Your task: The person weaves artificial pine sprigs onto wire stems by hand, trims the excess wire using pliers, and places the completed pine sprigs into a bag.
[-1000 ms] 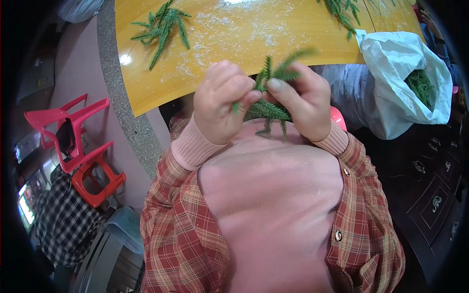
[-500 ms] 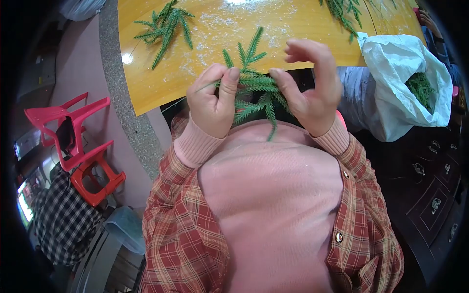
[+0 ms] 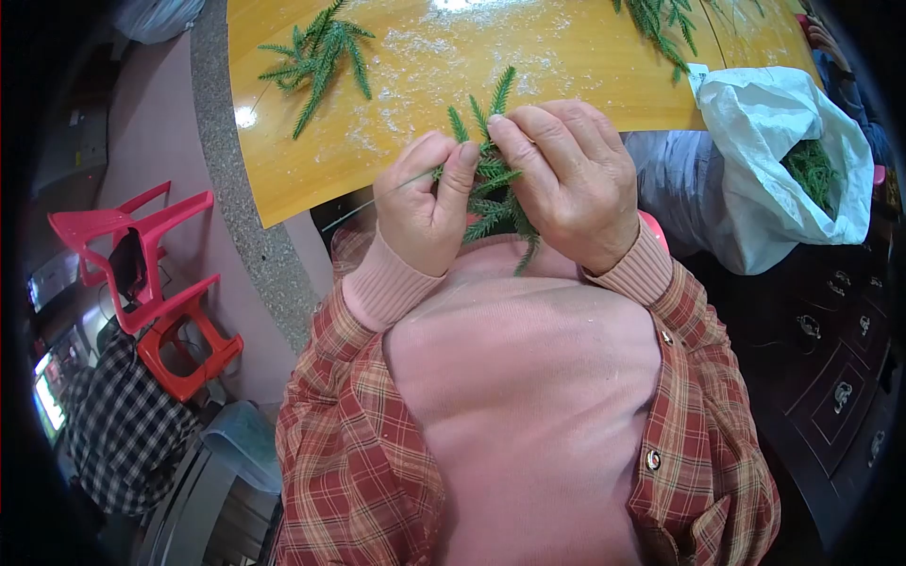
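Observation:
My left hand (image 3: 424, 194) pinches a green artificial pine sprig (image 3: 491, 209) by its stem, thumb on top. A thin stem or wire sticks out to the left from that grip. On the sprig's other side, my right hand (image 3: 578, 176) is closed, its thumb and fingertips pressed on the upper needles. Several short needled twigs point up and down between the two hands. Part of the sprig is hidden behind my right fingers. Both hands are held over the near edge of the yellow table (image 3: 396, 123).
A finished-looking pine branch (image 3: 323, 61) lies on the table's left, others (image 3: 661, 28) at the back right. White flakes are scattered over the tabletop. At right stands a white sack (image 3: 755, 104) holding greenery (image 3: 810, 172). A pink chair (image 3: 132, 250) and red stool (image 3: 193, 344) stand left.
My right hand, whose fingers were raised and spread, has come down and left and closed on the sprig's upper part. My left hand has shifted slightly right, keeping its pinch.

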Tool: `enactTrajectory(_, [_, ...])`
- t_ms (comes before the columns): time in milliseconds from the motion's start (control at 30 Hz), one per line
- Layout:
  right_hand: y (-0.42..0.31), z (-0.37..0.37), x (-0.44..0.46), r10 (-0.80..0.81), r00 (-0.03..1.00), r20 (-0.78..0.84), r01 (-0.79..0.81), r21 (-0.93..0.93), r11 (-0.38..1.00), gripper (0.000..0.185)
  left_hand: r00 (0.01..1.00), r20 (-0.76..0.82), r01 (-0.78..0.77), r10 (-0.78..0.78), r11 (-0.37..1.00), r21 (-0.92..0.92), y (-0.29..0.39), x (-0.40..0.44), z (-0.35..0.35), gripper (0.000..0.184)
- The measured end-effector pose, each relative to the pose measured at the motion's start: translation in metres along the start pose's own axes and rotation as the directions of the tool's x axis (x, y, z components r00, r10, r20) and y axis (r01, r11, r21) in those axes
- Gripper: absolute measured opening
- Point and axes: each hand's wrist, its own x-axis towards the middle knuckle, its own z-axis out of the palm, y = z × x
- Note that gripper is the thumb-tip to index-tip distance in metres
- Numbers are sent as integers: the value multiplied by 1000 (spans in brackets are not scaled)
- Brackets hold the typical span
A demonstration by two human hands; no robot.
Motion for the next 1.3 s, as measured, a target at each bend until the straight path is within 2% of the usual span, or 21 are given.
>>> enactTrajectory(100, [-5, 1, 0, 30, 999, 18, -30, 17, 999, 30, 996, 8, -84, 84, 992, 89, -4, 0, -1, 24])
enactTrajectory(133, [-6, 1, 0, 47, 998, 33, -48, 31, 998, 30, 985, 4, -173, 175, 973, 151, -6, 1, -1, 22])
enactTrajectory(200, [-6, -6, 3, 106, 983, 152, -127, 137, 982, 30, 936, 12, -343, 353, 899, 273, -9, 6, -3, 20])
enactTrajectory(300, [-4, -9, 0, 184, 927, 326, -297, 340, 892, 28, 847, 137, -522, 514, 756, 394, -7, 15, -15, 18])
enactTrajectory(333, [-2, -10, -2, 201, 901, 385, -361, 407, 839, 27, 821, 171, -566, 544, 741, 361, -7, 18, -19, 17])
enactTrajectory(400, [4, -16, -2, 187, 737, 650, -651, 607, 456, 22, 761, 234, -648, 605, 703, 293, -10, 24, -25, 17])
enactTrajectory(433, [6, -18, -2, 119, 643, 757, -761, 612, 216, 20, 796, 202, -602, 570, 782, 165, -12, 23, -24, 17])
enactTrajectory(467, [5, -13, -11, 32, 601, 798, -771, 590, -238, 19, 831, 176, -541, 528, 840, 32, -16, 20, -23, 17])
enactTrajectory(533, [-10, -8, -17, -40, 659, 751, -563, 457, -689, 20, 883, 146, -418, 446, 889, -188, -16, 17, -19, 18])
enactTrajectory(567, [-16, -9, -18, -59, 695, 717, -410, 328, -851, 21, 902, 136, -365, 411, 891, -271, -12, 16, -15, 19])
enactTrajectory(600, [-17, -13, -14, -41, 686, 727, -401, 329, -855, 22, 918, 128, -312, 375, 884, -349, -11, 16, -13, 20])
enactTrajectory(633, [-13, -15, -10, -1, 650, 760, -515, 439, -736, 22, 928, 126, -297, 351, 900, -320, -11, 16, -14, 20])
enactTrajectory(733, [-5, -21, -4, 200, 598, 777, -734, 630, -254, 18, 943, 119, -282, 312, 935, -215, -16, 13, -16, 23])
enactTrajectory(833, [1, -28, 3, 251, 701, 667, -713, 654, 254, 16, 972, 197, -87, 128, 975, -204, -10, 8, -16, 23])
enactTrajectory(933, [0, -24, -1, 302, 690, 658, -723, 650, 236, 15, 973, 213, -56, 89, 987, -153, -7, 8, -16, 23])
enactTrajectory(967, [0, -23, -2, 318, 681, 660, -730, 644, 229, 14, 976, 219, 36, 3, 984, -173, -4, 7, -16, 22])
enactTrajectory(1033, [-3, -23, -2, 354, 724, 592, -690, 608, 393, 19, 956, 240, 223, -170, 951, -213, 3, 4, -16, 20])
enactTrajectory(1067, [-5, -23, -2, 366, 745, 557, -665, 580, 470, 22, 952, 242, 243, -186, 942, -232, 3, 4, -14, 19])
enactTrajectory(1133, [-9, -24, -1, 408, 770, 491, -638, 581, 505, 29, 945, 244, 284, -220, 920, -271, 3, 4, -11, 18])
enactTrajectory(1233, [-9, -24, 0, 415, 798, 437, -603, 565, 564, 38, 976, 192, 139, -104, 974, -180, -2, 4, -5, 21])
enactTrajectory(1300, [-9, -23, 0, 406, 810, 423, -586, 558, 587, 39, 945, 241, 285, -222, 919, -271, 2, 7, -6, 21])
